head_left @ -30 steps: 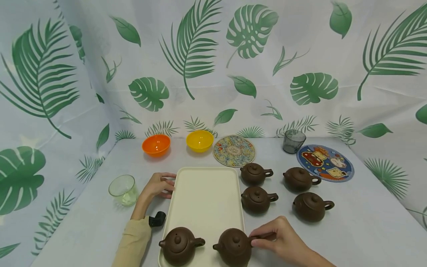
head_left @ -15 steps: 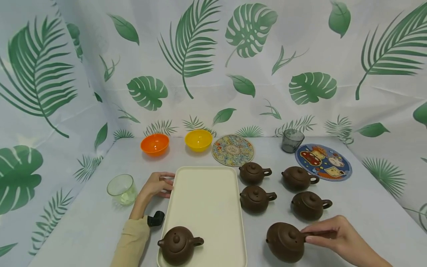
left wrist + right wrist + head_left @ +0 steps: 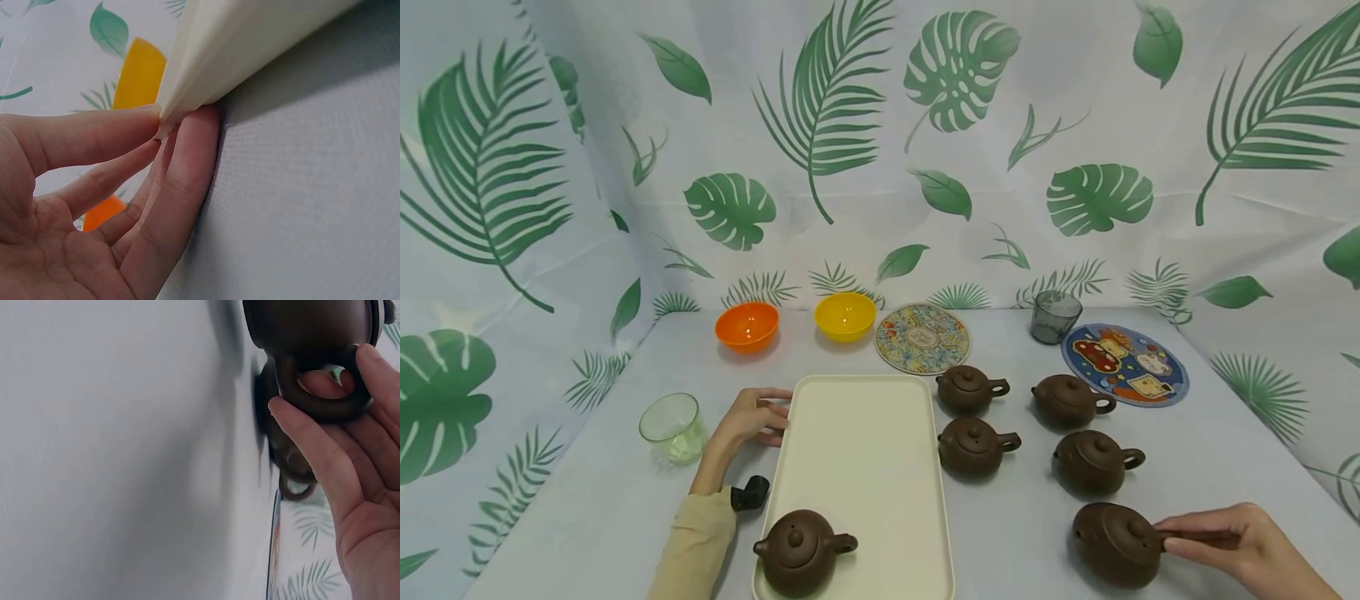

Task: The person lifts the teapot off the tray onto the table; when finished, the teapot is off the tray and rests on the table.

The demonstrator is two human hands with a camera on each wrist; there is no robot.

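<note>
My right hand (image 3: 1255, 546) pinches the loop handle of a dark brown teapot (image 3: 1116, 546) at the front right. This teapot is tilted, close over the table, its handle ring (image 3: 325, 412) between thumb and fingers in the right wrist view. At the left side of a cream tray (image 3: 865, 467), my left hand (image 3: 751, 417) holds the rim. The left wrist view shows the thumb and fingers gripping the tray's corner edge (image 3: 181, 94). One teapot (image 3: 797, 554) rests on the tray's near left part, spout to the left.
Right of the tray stand several more teapots (image 3: 1093, 462) in two columns. Along the back are an orange bowl (image 3: 747, 327), a yellow bowl (image 3: 845, 317), a patterned round mat (image 3: 922, 337), a grey glass (image 3: 1056, 317) and a blue mat (image 3: 1126, 365). A greenish glass (image 3: 673, 427) stands left.
My right hand has carried the teapot from the tray's near right corner rightward, to in front of the right column of teapots. The left hand stays at the tray's rim.
</note>
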